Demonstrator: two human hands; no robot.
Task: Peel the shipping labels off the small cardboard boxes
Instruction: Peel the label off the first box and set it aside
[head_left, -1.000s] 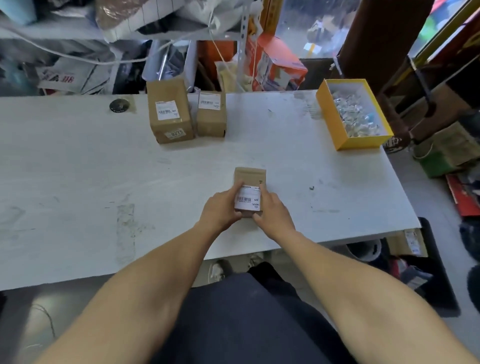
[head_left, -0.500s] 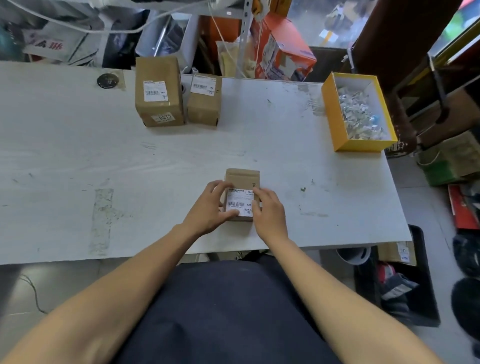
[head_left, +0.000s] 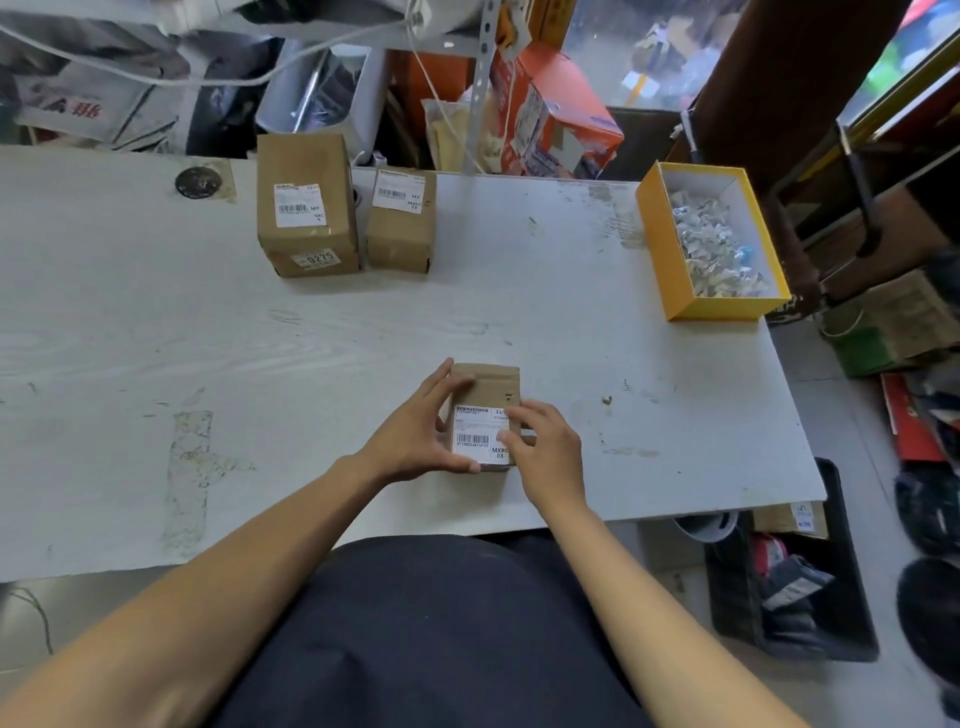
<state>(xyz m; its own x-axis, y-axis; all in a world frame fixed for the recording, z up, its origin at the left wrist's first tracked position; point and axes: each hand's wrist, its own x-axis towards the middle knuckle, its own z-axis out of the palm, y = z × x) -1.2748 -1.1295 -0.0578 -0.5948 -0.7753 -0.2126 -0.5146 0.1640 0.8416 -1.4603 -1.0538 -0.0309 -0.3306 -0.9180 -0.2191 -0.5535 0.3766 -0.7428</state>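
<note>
Small box: the small cardboard box (head_left: 485, 387) sits on the white table (head_left: 311, 338), near the front edge, right in front of the person
Label: a white shipping label (head_left: 475, 436) is stuck flat on the top of this box; it looks not peeled yet
Left hand: the left hand (head_left: 415, 441) curls round the left side of the box, thumb at the near corner, fingers on top; I think it holds the box so it will not slide
Right hand: the right hand (head_left: 545, 447) has bent fingers on the right edge of the label; I think it is feeling for a corner to lift, but I cannot tell if it pinches any paper
Other boxes: a big box (head_left: 306, 208) and a smaller box (head_left: 401, 223) stand touching at the far side, labels on, waiting
Yellow box: the yellow box (head_left: 657, 244) on the far right holds paper scraps, maybe old labels
Room: lots of bare table to the left and behind the small box; the front edge is close, so pull the label up, not toward the body
</note>
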